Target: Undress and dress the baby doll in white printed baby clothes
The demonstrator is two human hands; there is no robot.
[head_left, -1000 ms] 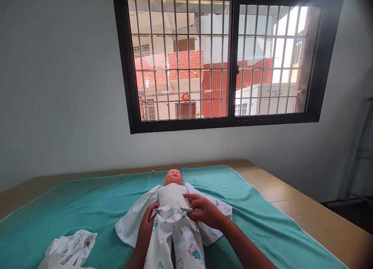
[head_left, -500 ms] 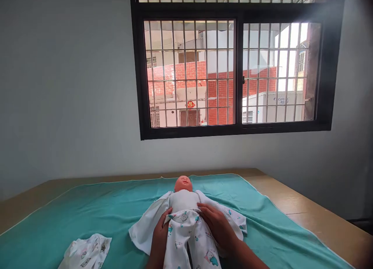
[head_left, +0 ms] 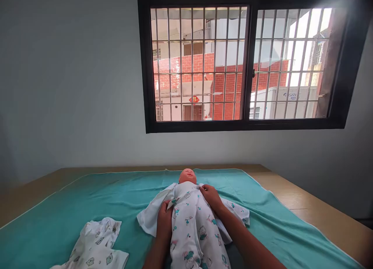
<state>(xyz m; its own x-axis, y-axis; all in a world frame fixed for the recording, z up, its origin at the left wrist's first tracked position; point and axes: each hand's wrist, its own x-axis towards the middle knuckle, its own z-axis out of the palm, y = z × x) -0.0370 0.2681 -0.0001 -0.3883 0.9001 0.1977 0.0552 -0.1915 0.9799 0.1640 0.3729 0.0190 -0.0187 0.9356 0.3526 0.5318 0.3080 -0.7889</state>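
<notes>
On its back lies a baby doll (head_left: 188, 176), its head toward the wall. White printed baby pants (head_left: 190, 222) cover its legs and now reach up over most of its torso. My left hand (head_left: 164, 218) is closed on the waistband's left edge, thumb on top. My right hand (head_left: 211, 197) pinches the waistband higher up on the right, near the doll's chest. Spread out under the doll is an open white top (head_left: 152, 215), its printed right side partly behind my right forearm. The doll's feet are not visible.
A second white printed garment (head_left: 99, 241) lies crumpled at the lower left. Everything rests on a teal cloth (head_left: 116, 195) over a wooden table (head_left: 294, 195). Behind stand a grey wall (head_left: 87, 105) and a barred window (head_left: 198, 127).
Both hands have moved up along the doll, the right one farther. The pants' waistband has gone from the belly up to the chest. The view has tilted down slightly.
</notes>
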